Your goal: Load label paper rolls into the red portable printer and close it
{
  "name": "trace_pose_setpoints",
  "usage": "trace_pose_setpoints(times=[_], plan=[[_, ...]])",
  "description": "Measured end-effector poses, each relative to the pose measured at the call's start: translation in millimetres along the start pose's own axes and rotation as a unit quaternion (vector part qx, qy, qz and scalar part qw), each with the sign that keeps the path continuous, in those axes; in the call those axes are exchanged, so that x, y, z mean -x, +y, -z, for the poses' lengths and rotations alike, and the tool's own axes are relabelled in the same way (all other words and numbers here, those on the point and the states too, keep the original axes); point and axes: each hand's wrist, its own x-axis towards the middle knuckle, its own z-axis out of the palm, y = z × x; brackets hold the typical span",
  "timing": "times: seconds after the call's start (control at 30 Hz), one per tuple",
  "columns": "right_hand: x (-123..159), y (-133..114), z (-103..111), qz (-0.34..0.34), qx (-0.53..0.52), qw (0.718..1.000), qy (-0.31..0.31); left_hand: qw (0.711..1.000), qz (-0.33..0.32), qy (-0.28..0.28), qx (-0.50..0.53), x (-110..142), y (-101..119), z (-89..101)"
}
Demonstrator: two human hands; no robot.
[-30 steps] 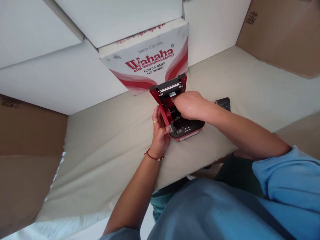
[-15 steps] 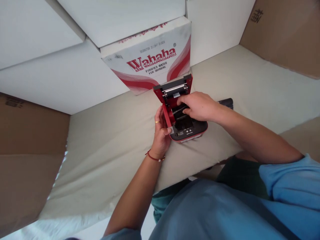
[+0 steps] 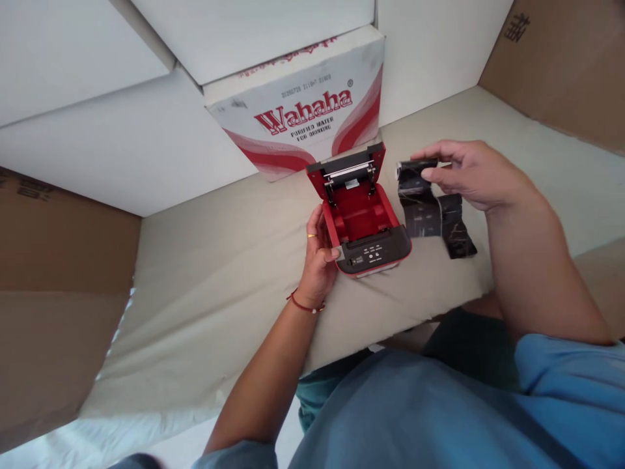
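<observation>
A small red-and-black label printer [image 3: 375, 251] rests on the cloth-covered surface with its lid [image 3: 349, 172] raised. Its red inner compartment [image 3: 364, 212] shows bare. My left hand [image 3: 319, 251] grips the printer's left side, thumb on the front corner and fingers along the outer wall. To the right of the printer, my right hand [image 3: 471, 172] pinches a roll of black labels [image 3: 415, 177] between thumb and fingers. A loose dark strip hangs below the roll. Beside it is another dark piece [image 3: 456, 228]; I cannot tell whether it is joined to the strip.
A white-and-red Wahaha water carton [image 3: 312, 111] stands right behind the printer, against white boxes [image 3: 97, 150]. Brown cardboard boxes flank the surface at left [image 3: 58, 312] and right [image 3: 576, 78]. The beige cloth [image 3: 219, 293] has wrinkles, and its front edge lies near my body.
My right hand has lifted the label roll out of the printer's compartment and moved it to the right. My left hand still holds the printer's left side.
</observation>
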Motion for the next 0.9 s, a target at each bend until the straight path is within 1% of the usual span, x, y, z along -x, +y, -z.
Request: trace_pose_setpoints(times=[0.03,0.07,0.1,0.13,0.2,0.27,0.33,0.37,0.4,0.47,0.53,0.6,0.67,0.73,0.8,0.83,0.87,0.9], plan=[[-5,11,0,-0.041,0.02,0.999,-0.008,1.0,0.001,0.002,0.005,0,1,-0.1],[-9,20,-2,-0.079,0.046,0.995,-0.033,1.0,0.004,0.002,0.009,1,1,-0.3],[-12,27,-6,-0.109,0.074,0.989,-0.063,1.0,0.007,0.0,0.014,1,2,-0.3],[-14,30,-10,-0.121,0.099,0.985,-0.075,1.0,0.01,-0.001,0.018,1,3,-0.2],[-14,30,-19,-0.11,0.147,0.98,-0.083,1.0,0.013,-0.003,0.027,2,4,0.1],[-10,24,-18,-0.076,0.193,0.976,-0.065,0.999,0.014,0.002,0.03,2,4,0.5],[-3,18,-6,-0.043,0.251,0.966,-0.034,0.999,0.016,0.008,0.028,2,5,0.5],[1,18,4,-0.034,0.287,0.957,-0.029,0.999,0.018,0.011,0.028,2,5,0.3],[5,19,15,-0.032,0.326,0.944,-0.037,0.999,0.019,0.013,0.029,2,5,0.0],[12,27,36,-0.049,0.398,0.912,-0.085,0.999,0.022,0.015,0.033,1,6,-0.7],[18,41,52,-0.065,0.44,0.886,-0.132,0.999,0.023,0.015,0.035,1,7,-1.2],[21,54,58,-0.056,0.455,0.877,-0.143,0.999,0.02,0.013,0.035,1,7,-1.5],[22,61,55,-0.04,0.464,0.874,-0.14,0.999,0.016,0.012,0.034,1,8,-1.5],[23,59,50,-0.048,0.48,0.864,-0.145,0.999,0.014,0.013,0.036,1,9,-1.6],[24,47,46,-0.088,0.497,0.847,-0.166,0.999,0.017,0.016,0.043,1,10,-1.7],[27,38,48,-0.106,0.489,0.845,-0.19,0.999,0.018,0.018,0.046,1,10,-1.8],[30,26,51,-0.114,0.467,0.849,-0.221,0.998,0.019,0.021,0.048,1,10,-2.0],[34,13,57,-0.103,0.441,0.862,-0.229,0.998,0.018,0.022,0.05,1,10,-2.2]])
